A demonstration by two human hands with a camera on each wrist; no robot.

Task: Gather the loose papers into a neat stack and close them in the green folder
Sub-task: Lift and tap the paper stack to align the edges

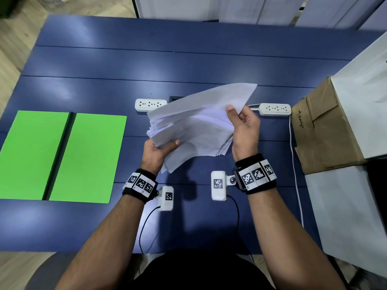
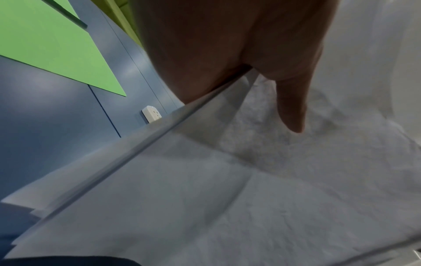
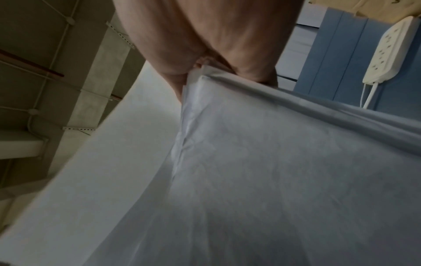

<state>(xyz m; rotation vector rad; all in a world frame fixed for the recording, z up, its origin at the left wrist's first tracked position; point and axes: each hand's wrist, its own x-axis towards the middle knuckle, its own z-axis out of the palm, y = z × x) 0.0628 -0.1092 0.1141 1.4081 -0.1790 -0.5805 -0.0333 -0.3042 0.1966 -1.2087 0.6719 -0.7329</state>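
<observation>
Blue table (image 1: 188,65): far half bare, wide passage there. Two white power strips, left one (image 1: 149,104) and right one (image 1: 275,109), sit mid-table, far of the held paper sheaf (image 1: 194,126), which partly covers the left one. White cable (image 1: 294,164) runs near-ward along the right side. Brown paper bag (image 1: 326,130) and white boxes (image 1: 356,97) block the right edge. Open green folder (image 1: 88,158) lies flat at left; a strip of bare table separates it from the left hand (image 1: 158,150). Bare table near the person, crossed by two black wrist-camera leads (image 1: 144,225).
</observation>
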